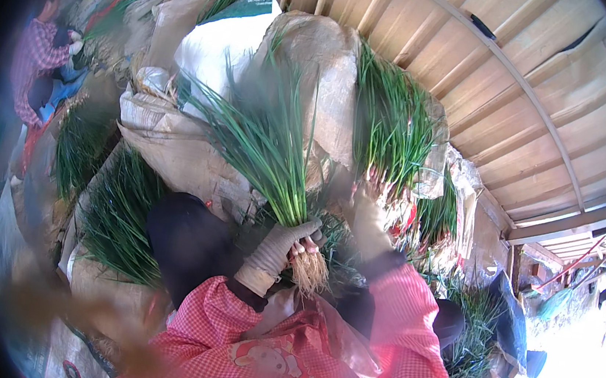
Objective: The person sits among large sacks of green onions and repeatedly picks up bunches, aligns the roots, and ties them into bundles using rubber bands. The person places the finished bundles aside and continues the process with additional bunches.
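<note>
My left hand (279,248), in a light knitted glove, is closed around a bunch of scallions (274,169). The green leaves fan out away from me. White-pink bulbs and pale stringy roots hang below the fist, over my lap. My right hand (368,223), gloved too, is smeared by motion and reaches forward to the right. It is nearest to the root ends of a large heap of scallions (396,116) leaning on woven sacking. The blur hides its fingers, so I cannot tell whether it touches or holds any stalks.
Left of my knee lies another pile of scallions (117,219) on woven sacks. A beige sack (314,79) and a white sheet (223,48) stand ahead. Loose green leaves (469,322) lie at right. Another person (42,62) works at far left. A ribbed wall (512,95) curves behind.
</note>
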Demonstrator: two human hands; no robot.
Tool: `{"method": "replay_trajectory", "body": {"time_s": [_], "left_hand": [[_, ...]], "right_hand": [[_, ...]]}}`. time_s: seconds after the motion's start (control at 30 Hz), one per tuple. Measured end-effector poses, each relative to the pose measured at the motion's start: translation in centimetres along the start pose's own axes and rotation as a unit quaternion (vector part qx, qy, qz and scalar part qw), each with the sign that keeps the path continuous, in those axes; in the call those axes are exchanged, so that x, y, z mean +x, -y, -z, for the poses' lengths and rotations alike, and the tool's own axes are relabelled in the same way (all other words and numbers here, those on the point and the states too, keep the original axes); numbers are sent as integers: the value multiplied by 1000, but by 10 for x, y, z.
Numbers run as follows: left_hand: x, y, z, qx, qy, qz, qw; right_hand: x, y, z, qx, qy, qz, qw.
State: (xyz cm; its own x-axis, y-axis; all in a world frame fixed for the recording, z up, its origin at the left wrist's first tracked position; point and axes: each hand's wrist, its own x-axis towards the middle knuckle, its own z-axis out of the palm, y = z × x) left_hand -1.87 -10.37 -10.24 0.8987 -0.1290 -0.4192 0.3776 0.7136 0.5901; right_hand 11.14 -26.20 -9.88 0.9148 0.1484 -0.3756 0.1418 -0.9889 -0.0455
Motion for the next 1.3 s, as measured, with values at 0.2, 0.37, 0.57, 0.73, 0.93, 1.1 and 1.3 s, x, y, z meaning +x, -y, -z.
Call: {"method": "replay_trajectory", "body": {"time_s": [0.2,0.37,0.57,0.73,0.93,1.1,1.3], "left_hand": [[1,-4,18,135,-80,-15,988],[-6,-1,19,184,-57,-13,981],[-19,3,20,210,-43,-8,977],[-27,0,11,256,-14,8,966],[-24,-2,19,187,44,9,981],[-35,-18,7,63,160,30,985],[-26,-12,-1,-41,113,-10,993]], "right_hand": [[6,16,12,61,-10,30,998],[-102,27,-33,109,-201,196,953],[-93,11,-53,378,-39,219,899],[-90,41,-14,662,-8,110,741],[-74,41,-42,912,206,-2,353],[-68,34,-37,952,194,16,234],[-18,-28,-33,212,20,110,971]]}}
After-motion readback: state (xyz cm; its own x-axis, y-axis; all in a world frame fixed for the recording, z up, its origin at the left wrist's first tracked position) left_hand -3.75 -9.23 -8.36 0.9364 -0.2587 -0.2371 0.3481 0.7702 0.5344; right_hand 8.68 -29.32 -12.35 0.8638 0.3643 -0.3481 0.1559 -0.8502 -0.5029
